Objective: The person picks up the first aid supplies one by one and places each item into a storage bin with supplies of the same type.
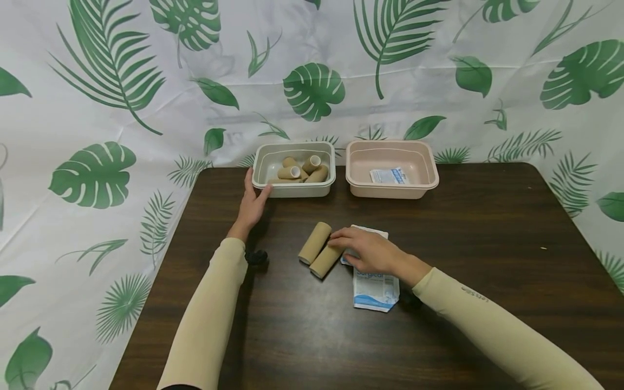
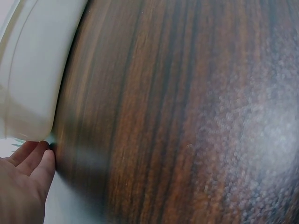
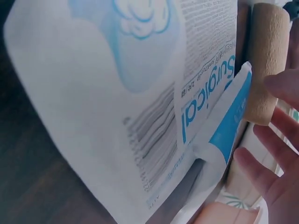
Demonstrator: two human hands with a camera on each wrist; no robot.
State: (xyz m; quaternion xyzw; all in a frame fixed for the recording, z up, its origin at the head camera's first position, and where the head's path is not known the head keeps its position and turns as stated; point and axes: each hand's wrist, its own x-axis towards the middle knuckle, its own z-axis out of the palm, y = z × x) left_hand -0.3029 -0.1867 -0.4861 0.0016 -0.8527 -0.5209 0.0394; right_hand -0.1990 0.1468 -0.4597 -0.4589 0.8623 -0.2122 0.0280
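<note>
My left hand (image 1: 251, 206) touches the near left corner of a pale grey plastic tub (image 1: 294, 191), its fingers along the side and the thumb at the front rim. Several cardboard tubes (image 1: 290, 173) lie inside that tub. Over the table, my right hand (image 1: 371, 250) reaches across two white-and-blue packets, fingers spread at the upper end of a cardboard tube (image 1: 325, 263). A second tube (image 1: 314, 242) lies alongside it. One packet (image 3: 210, 102) reads "Surgical" in the right wrist view; the other packet (image 1: 374, 231) is partly hidden under the hand.
A pink plastic tub (image 1: 390, 192) stands right of the grey one and holds a small white-and-blue packet (image 1: 389, 176). Behind both tubs hangs a white curtain (image 1: 244, 81) with green leaf prints. The table (image 1: 292, 336) is dark wood.
</note>
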